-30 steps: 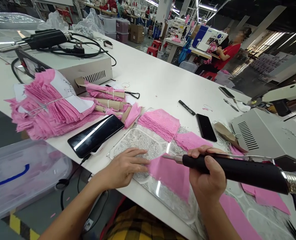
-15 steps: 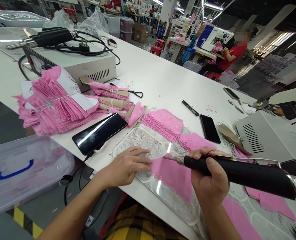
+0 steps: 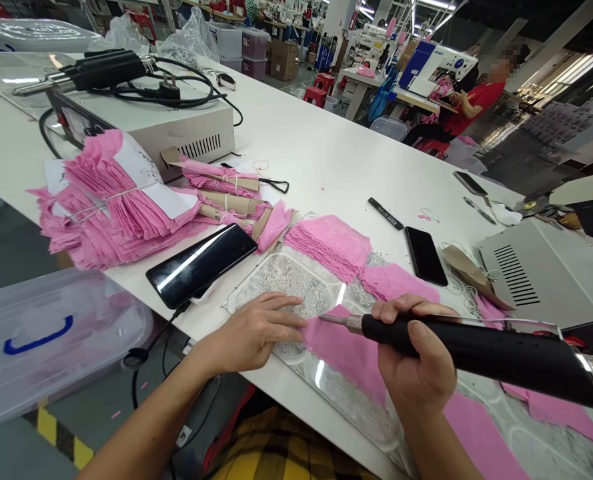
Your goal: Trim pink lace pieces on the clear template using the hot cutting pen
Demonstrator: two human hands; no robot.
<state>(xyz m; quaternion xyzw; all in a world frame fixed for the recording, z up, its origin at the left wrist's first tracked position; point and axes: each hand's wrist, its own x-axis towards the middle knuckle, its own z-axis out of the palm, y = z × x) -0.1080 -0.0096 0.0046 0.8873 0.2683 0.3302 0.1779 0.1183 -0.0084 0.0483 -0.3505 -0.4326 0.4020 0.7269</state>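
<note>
My right hand (image 3: 419, 357) is wrapped round a black corded power tool with a metal tip (image 3: 476, 353). The tool's narrow tip rests at the upper left corner of a pink fabric piece (image 3: 349, 357). My left hand (image 3: 259, 333) lies flat with fingers stretched out, its fingertips at the left edge of that piece. Under the fabric is a clear template sheet (image 3: 286, 287) with rounded outlines. A stack of pink fabric pieces (image 3: 329, 247) lies just beyond, with a smaller pink pile (image 3: 399, 283) beside it.
A phone (image 3: 201, 263) lies left, tied pink bundles (image 3: 121, 200) behind it. A second black tool (image 3: 106, 70) sits on a grey box (image 3: 166, 127). Another phone (image 3: 425, 255) and a marker (image 3: 385, 213) lie right. A person in red (image 3: 481, 100) sits at a sewing machine (image 3: 436, 70).
The tool's tip has shifted slightly left along the top of the pink piece, my right hand moving with it. My left hand stays nearly in place. The view has tilted slightly.
</note>
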